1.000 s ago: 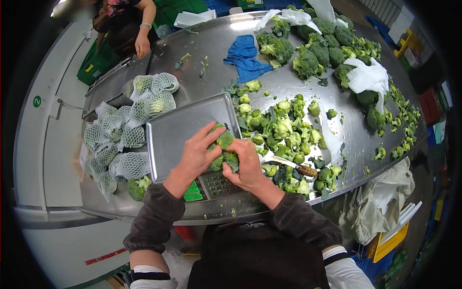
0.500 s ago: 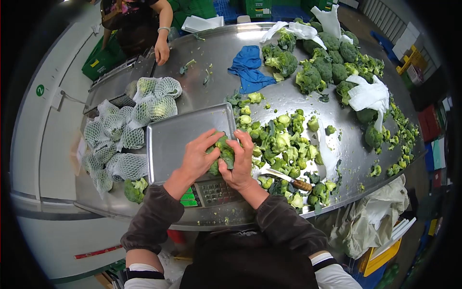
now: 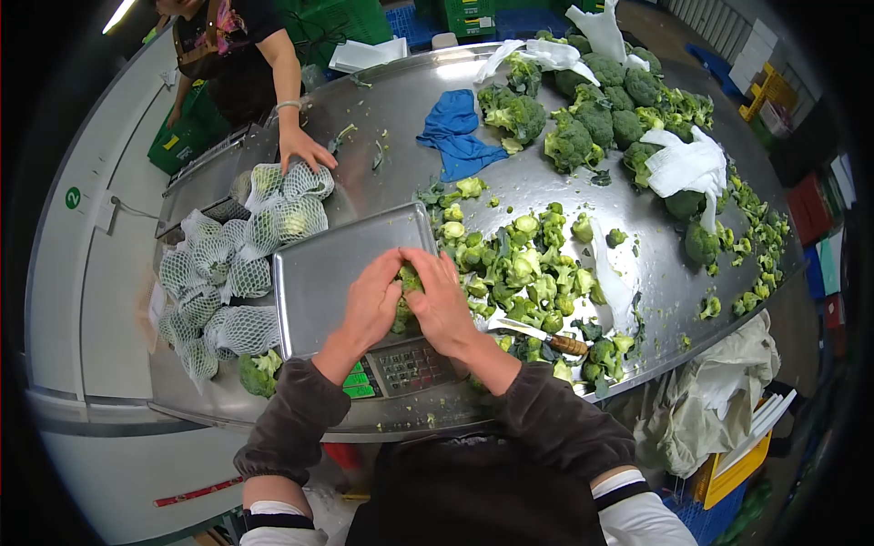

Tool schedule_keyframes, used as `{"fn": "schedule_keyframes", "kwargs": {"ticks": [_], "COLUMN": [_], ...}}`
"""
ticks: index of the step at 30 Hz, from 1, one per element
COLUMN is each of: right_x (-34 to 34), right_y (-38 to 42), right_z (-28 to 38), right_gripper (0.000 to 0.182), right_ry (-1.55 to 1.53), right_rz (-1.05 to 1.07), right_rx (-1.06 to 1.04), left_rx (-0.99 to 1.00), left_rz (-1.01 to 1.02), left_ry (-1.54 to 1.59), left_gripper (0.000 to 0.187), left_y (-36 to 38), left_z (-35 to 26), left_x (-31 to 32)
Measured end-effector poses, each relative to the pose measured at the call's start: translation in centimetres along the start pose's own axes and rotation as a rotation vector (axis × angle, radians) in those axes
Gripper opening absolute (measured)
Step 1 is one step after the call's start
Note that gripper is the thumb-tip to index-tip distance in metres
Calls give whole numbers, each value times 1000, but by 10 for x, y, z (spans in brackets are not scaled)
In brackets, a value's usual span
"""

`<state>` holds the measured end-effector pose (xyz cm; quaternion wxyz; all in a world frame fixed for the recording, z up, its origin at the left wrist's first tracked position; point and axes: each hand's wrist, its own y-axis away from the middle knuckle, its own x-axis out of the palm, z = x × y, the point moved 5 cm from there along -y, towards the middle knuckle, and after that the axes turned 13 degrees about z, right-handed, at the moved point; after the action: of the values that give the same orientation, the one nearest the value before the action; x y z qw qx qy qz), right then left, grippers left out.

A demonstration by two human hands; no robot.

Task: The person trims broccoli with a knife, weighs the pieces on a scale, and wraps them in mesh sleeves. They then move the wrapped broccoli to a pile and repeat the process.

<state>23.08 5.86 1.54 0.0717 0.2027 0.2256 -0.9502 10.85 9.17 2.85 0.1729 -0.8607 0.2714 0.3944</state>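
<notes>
My left hand (image 3: 371,298) and my right hand (image 3: 439,302) are cupped together around a piece of green broccoli (image 3: 407,284), which shows between them and is largely covered by the fingers. Both hands are over the right part of a metal scale tray (image 3: 314,282). Below the tray is the scale's keypad (image 3: 411,367) with green displays. Just right of my right hand lies a pile of cut broccoli pieces (image 3: 523,266). A knife with a wooden handle (image 3: 568,345) rests at the pile's near edge.
Net-wrapped broccoli (image 3: 244,329) lies left of the tray, with one unwrapped piece (image 3: 258,374) near the table edge. A blue cloth (image 3: 455,136) lies beyond. Broccoli heads (image 3: 594,123) are heaped at the far right. A co-worker's hand (image 3: 303,148) is at the far left.
My hands have closed further over the broccoli, covering more of it. The co-worker's hand has moved down to the netted broccoli, its fingers spread. The view has shifted slightly.
</notes>
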Motion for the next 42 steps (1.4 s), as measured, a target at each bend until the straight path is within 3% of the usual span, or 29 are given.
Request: {"fn": "schedule_keyframes", "kwargs": {"ticks": [4,6,8,9,10,13,15,20,23,27,29,34,36,42], "right_x": [-2,-1,6,5,13,10,9,10,11,15,19,18,14,13], "right_y": [-16,-23,-24,-27,-24,-31,-36,-46,-52,-47,-41,-32,-30,-28], "right_z": [0,7,7,12,7,12,14,9,0,-18,-27,-16,-12,-13], "right_gripper": [48,39,41,42,42,40,39,41,43,49,50,42,37,33], "right_ry": [-97,151,74,16,74,73,81,140,103,70,-26,0,49,16], "right_rz": [28,-74,-63,13,-74,-36,-48,-99,24,-30,67,61,-47,-114], "right_rx": [64,-26,-63,-42,-72,-35,-33,5,178,225,306,245,216,195], "left_rx": [2,-255,-74,-143,-223,-182,-169,-181,-202,-176,-167,-101,-96,-120], "left_rz": [22,-39,-209,-187,-153,-108,-226,-258,-319,-267,-240,-327,-325,-276], "left_ry": [45,190,142,336,520,682,836,846,888,622,569,522,515,506], "left_gripper": [45,46,49,48,47,43,44,49,47,44,43,43,43,47], "left_y": [0,9,16,16,18,14,17,20,17,9,12,20,19,17], "left_z": [-4,15,56,60,59,61,65,73,56,37,34,47,43,43], "left_x": [4,11,20,24,24,27,27,33,27,19,23,29,27,33]}}
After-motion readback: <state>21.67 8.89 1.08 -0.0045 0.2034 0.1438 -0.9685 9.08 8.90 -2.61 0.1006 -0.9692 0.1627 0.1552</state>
